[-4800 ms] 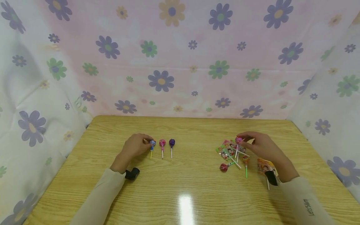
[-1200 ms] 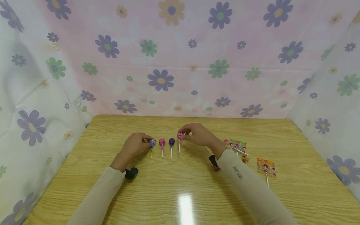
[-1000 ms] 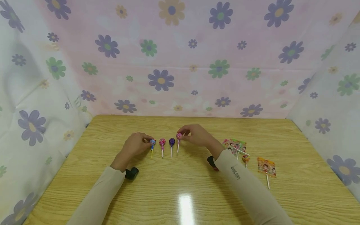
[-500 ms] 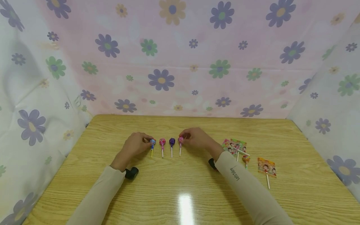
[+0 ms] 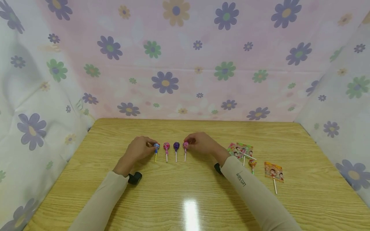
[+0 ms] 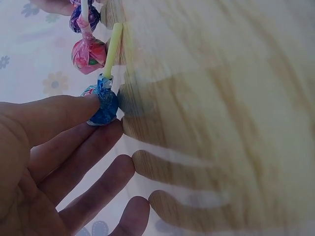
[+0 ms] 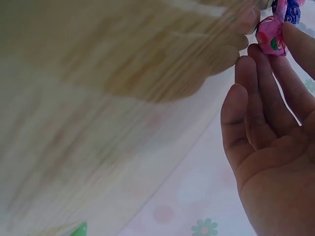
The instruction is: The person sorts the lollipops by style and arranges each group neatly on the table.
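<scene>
Four-abreast is the row of lollipops on the wooden table (image 5: 185, 189), sticks toward me. At its left end my left hand (image 5: 139, 148) pinches the blue lollipop (image 6: 103, 105) with the yellow stick between thumb and fingers. A pink-red lollipop (image 5: 166, 146) and a dark purple lollipop (image 5: 176, 146) lie in the middle, untouched. At the right end my right hand (image 5: 202, 143) pinches the head of a pink lollipop (image 7: 270, 37), its white stick pointing toward me. In the right wrist view the other fingertips rest at the tabletop.
Flat-wrapped lollipops (image 5: 241, 150) lie in a small pile at the right. Near them are an orange lollipop (image 5: 252, 163), partly behind the right sleeve, and an orange flat-packed lollipop (image 5: 273, 172). A flowered cloth (image 5: 185, 64) stands behind and beside the table.
My right hand has carried the pink lollipop from the right-hand pile leftward and lowered it beside the purple one. My left hand has kept its pinch on the blue lollipop.
</scene>
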A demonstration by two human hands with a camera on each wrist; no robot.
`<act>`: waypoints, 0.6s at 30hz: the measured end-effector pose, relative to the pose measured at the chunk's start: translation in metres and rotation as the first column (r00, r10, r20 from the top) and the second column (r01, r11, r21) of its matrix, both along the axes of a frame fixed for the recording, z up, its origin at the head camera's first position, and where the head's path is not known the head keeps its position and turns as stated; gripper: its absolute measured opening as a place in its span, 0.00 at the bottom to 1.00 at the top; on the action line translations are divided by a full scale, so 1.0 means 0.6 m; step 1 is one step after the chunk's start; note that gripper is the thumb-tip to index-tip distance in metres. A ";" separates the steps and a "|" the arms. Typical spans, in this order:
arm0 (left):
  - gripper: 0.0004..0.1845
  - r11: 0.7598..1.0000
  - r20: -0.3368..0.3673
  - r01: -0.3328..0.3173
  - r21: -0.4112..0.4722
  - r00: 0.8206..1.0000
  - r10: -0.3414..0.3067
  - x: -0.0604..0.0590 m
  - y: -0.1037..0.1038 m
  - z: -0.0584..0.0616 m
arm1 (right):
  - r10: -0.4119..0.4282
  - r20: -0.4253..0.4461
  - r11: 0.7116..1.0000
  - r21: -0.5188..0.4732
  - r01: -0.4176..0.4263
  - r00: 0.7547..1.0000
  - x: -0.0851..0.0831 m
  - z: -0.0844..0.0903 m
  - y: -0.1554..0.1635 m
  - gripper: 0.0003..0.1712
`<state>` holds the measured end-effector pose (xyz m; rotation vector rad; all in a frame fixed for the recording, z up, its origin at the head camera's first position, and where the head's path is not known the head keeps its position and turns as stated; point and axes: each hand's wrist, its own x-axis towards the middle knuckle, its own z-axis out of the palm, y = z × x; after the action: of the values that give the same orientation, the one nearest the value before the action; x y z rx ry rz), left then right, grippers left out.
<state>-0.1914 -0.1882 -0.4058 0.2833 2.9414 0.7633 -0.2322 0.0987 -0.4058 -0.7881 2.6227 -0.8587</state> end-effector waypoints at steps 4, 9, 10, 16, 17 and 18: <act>0.16 1.000 0.003 -0.006 -0.009 1.000 0.006 -0.001 0.000 0.001 | -0.006 0.005 1.000 -0.001 0.006 1.000 0.000 -0.002 0.000 0.18; 0.16 1.000 0.006 -0.006 -0.015 1.000 0.006 -0.002 -0.001 0.001 | -0.011 0.011 1.000 0.002 0.011 1.000 0.001 -0.001 0.000 0.18; 0.16 1.000 0.006 -0.003 -0.016 1.000 0.003 -0.002 -0.001 0.002 | -0.011 0.009 1.000 0.004 0.011 1.000 0.001 -0.001 0.001 0.18; 0.16 1.000 0.006 0.002 -0.016 1.000 -0.002 -0.001 -0.002 0.003 | -0.015 0.007 1.000 0.006 0.015 1.000 0.003 0.004 0.001 0.21; 0.16 1.000 0.005 0.003 -0.016 1.000 -0.003 -0.002 -0.003 0.002 | -0.018 0.004 1.000 0.005 0.018 1.000 0.004 0.005 0.003 0.21; 0.16 1.000 0.005 0.003 -0.014 1.000 -0.003 -0.002 -0.003 0.001 | -0.022 -0.001 1.000 0.005 0.022 1.000 0.005 0.007 0.004 0.21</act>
<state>-0.1925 -0.1899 -0.4050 0.2845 2.9398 0.7419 -0.2291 0.1012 -0.4014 -0.7601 2.6383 -0.8580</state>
